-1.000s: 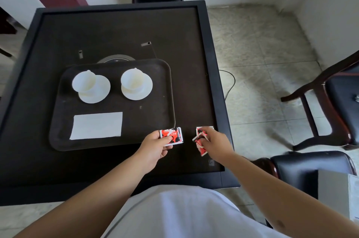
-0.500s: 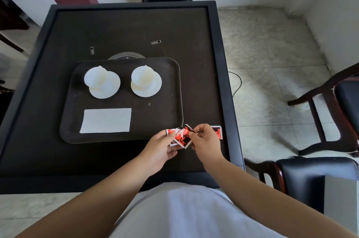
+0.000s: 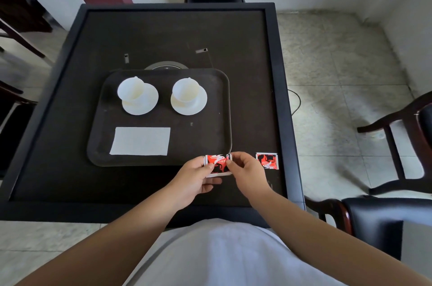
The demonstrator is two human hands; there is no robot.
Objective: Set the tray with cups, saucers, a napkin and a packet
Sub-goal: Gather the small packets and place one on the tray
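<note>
A person stands at a dark square table [image 3: 70,75], seen from above through a head-worn camera. Both bare hands meet just past the near right corner of a dark rectangular tray [image 3: 224,103]. The left hand [image 3: 194,178] and the right hand [image 3: 247,171] pinch the same red, black and white packet [image 3: 217,165], or possibly a small stack of them, since thin white edges show along its sides; the left hand holds its left edge between thumb and fingers, and the right hand's thumb and fingertips close on its right edge. The packet is held above the table, right at the tray's near rim. A second packet [image 3: 267,161] of the same kind lies flat on the table just to the right of the right hand. On the tray, two white cups each sit on a white saucer at the far side: the left cup [image 3: 131,89] on the left saucer [image 3: 145,105], the right cup [image 3: 185,89] on the right saucer [image 3: 196,105]. A white napkin [image 3: 140,141] lies flat on the tray's near left part.
</note>
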